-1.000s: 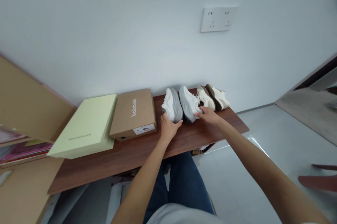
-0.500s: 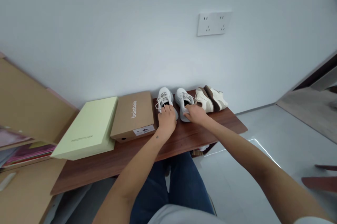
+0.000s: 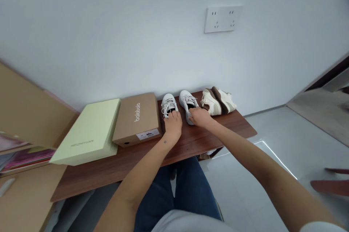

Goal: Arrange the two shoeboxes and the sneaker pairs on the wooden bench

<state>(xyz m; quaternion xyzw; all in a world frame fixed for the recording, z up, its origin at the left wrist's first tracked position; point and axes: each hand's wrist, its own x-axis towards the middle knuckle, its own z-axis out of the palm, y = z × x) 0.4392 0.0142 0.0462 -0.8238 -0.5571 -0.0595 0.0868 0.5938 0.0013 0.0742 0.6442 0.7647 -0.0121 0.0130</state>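
Observation:
Two white lace-up sneakers stand side by side on a reddish-brown wooden shelf (image 3: 188, 147), toes toward the wall. My left hand (image 3: 172, 124) is closed on the heel end of the left sneaker (image 3: 169, 102), hiding its back. With fingers at its collar, my right hand (image 3: 201, 117) grips the right sneaker (image 3: 187, 98) near the heel. Just right of that hand sits a pair of cream shoes with brown soles, one cream shoe (image 3: 211, 103) leaning by the other cream shoe (image 3: 226, 101). A brown shoebox (image 3: 136, 117) lies left of the left sneaker.
A pale yellow-green box (image 3: 89, 126) lies beside the brown shoebox. Cardboard-coloured furniture (image 3: 27, 184) with papers stands at the far left. Behind the shelf rises a white wall with a socket plate (image 3: 223, 19). Reddish furniture legs (image 3: 329, 187) show at the right.
The left sneaker has shifted slightly left and toward me, and the right one slightly left, with my hands staying on them. The gap between the sneakers looks similar. The view has tilted a little.

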